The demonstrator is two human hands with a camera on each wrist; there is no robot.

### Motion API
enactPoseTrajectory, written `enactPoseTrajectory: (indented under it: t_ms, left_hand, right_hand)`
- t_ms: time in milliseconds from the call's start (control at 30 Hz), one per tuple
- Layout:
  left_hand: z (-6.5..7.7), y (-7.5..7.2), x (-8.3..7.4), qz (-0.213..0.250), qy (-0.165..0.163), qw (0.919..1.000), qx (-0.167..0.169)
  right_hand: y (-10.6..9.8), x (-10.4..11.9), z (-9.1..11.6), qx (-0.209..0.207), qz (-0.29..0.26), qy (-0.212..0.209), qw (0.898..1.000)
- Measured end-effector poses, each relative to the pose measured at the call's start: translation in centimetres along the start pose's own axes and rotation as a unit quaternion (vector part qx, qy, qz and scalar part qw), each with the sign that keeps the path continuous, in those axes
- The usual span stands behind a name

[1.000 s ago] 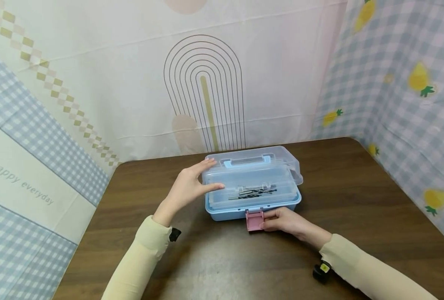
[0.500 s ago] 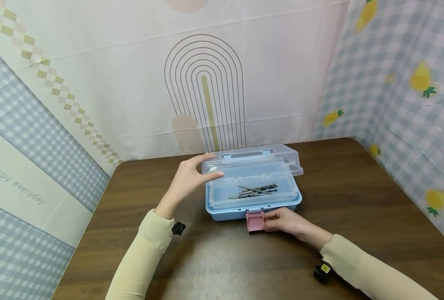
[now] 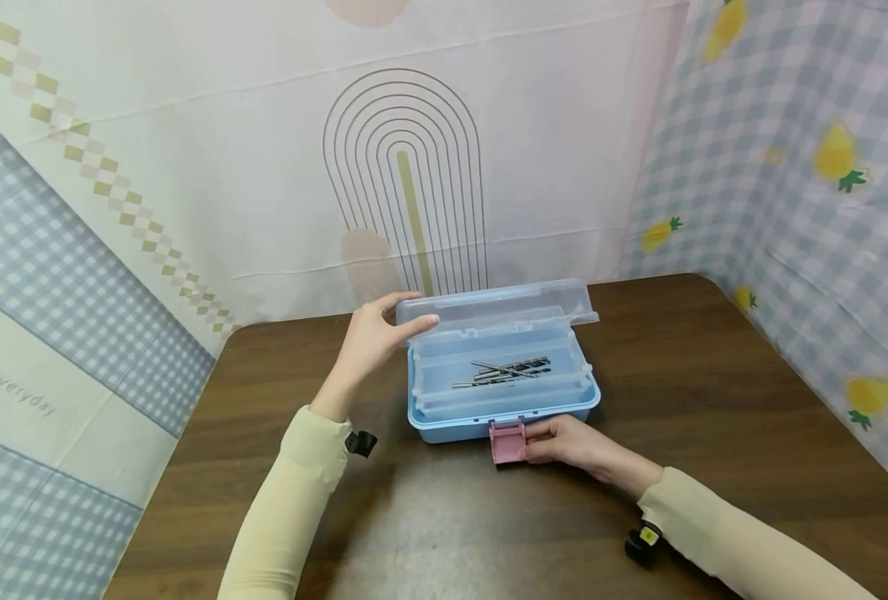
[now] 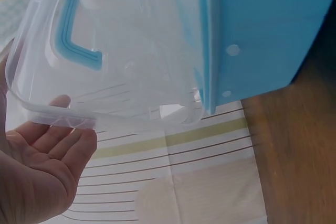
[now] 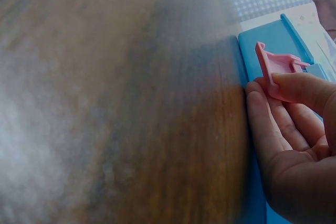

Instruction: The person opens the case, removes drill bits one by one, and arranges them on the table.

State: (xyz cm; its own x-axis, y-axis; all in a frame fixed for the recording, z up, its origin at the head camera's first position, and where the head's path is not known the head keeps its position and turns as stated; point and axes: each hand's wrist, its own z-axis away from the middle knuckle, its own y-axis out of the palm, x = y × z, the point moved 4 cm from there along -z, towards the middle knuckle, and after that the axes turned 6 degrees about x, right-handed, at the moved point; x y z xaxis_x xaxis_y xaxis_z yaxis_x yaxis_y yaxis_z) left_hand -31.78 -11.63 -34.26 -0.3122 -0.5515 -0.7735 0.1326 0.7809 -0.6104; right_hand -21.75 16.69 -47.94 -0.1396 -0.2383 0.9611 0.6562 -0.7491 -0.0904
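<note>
A blue toolbox [image 3: 451, 432] stands on the table, its clear lid [image 3: 500, 304] tilted up and back. At the lid's left corner, my left hand [image 3: 359, 350] grips the edge; in the left wrist view the fingers [image 4: 79, 153] curl under the rim. My right hand [image 3: 579, 447] pinches the pink latch [image 3: 507, 443], which hangs folded down at the box's front. The right wrist view shows thumb and fingertips on the latch's side. Several metal drill bits [image 3: 502, 372] lie crossed in the translucent tray [image 3: 432, 400] inside the box. A blue handle [image 4: 73, 35] is set in the lid.
The dark wooden table [image 3: 444, 525] reaches to a patterned cloth backdrop [image 3: 549, 150] just behind the raised lid. Checked cloth [image 3: 811, 267] with pineapple prints hangs along the right side. A black camera [image 3: 642, 542] sits on the right wrist.
My left hand has swung the lid further up and back, uncovering the tray and the drill bits. The right hand has stayed at the latch, and the box has stayed in place.
</note>
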Motion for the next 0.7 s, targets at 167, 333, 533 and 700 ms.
enactPoseTrajectory:
  t_ms: [167, 333, 533, 700]
  left_hand:
    - [-0.6, -0.4, 0.0, 0.026, -0.016, 0.9995, -0.003]
    - [-1.5, -0.6, 0.0, 0.039, -0.029, 0.9988, -0.008]
    - [-2.7, -1.0, -0.3, 0.039, -0.033, 0.9987, -0.006]
    - [-3.5, -1.1, -0.4, 0.044, -0.045, 0.9980, -0.002]
  right_hand:
    - [0.0, 0.0, -0.1, 0.002, -0.001, -0.005, 1.000]
    - [0.1, 0.1, 0.0, 0.002, -0.006, -0.002, 1.000]
    - [0.2, 0.2, 0.0, 0.004, -0.007, -0.010, 1.000]
    - [0.1, 0.1, 0.1, 0.003, -0.002, -0.004, 1.000]
